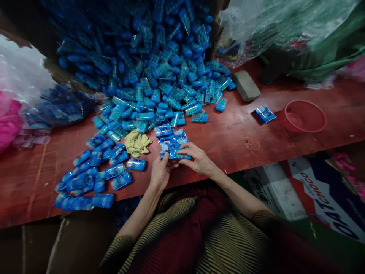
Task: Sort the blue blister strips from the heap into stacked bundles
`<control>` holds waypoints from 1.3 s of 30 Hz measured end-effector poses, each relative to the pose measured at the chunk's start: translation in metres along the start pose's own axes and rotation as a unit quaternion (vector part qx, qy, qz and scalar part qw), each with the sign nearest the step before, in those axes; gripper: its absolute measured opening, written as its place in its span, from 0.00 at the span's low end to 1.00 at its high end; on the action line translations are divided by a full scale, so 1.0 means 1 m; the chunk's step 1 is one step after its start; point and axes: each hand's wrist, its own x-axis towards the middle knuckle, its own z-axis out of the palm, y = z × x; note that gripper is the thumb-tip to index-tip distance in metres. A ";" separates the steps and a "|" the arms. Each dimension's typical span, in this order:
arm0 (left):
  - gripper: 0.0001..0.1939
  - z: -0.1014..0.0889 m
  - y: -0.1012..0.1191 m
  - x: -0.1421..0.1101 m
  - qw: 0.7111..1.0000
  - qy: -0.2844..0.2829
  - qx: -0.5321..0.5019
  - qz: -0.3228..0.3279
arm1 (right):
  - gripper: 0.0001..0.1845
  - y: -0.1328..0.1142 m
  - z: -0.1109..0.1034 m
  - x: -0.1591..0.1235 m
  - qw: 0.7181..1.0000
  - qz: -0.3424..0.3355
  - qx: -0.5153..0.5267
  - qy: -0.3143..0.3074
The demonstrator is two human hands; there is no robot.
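Observation:
At the table's near edge, my left hand (160, 172) pinches a small blue printed wrapper (172, 153) between thumb and fingers. My right hand (199, 160) grips a little clear bottle of teal beads (184, 156), lying sideways with one end at the wrapper; whether it is inside the wrapper I cannot tell. Just beyond my fingers lie more flat blue wrappers (163, 130). A crumpled yellow-green lump (137, 143) rests left of them. Several blue-wrapped bottles (98, 156) are grouped further left on the red table (219, 142).
A large heap of unwrapped bead bottles (168, 76) spills from a torn carton (51, 70) at the back. To the right are a grey block (246, 86), a blue packet (264, 114) and a red plastic basket (305, 128). Plastic bags (262, 26) flank the heap.

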 end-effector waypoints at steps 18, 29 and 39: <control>0.08 0.017 0.021 -0.002 0.989 0.029 -0.101 -0.100 | 0.20 -0.005 0.022 -0.009 0.930 0.188 0.316 0.027; 0.07 0.018 0.014 -0.007 0.993 -0.007 -0.096 -0.064 | 0.16 -0.003 0.026 -0.017 0.967 0.178 0.164 0.080; 0.11 0.002 0.010 -0.003 0.980 -0.104 -0.080 -0.152 | 0.39 -0.002 0.011 -0.010 0.950 0.166 0.262 -0.036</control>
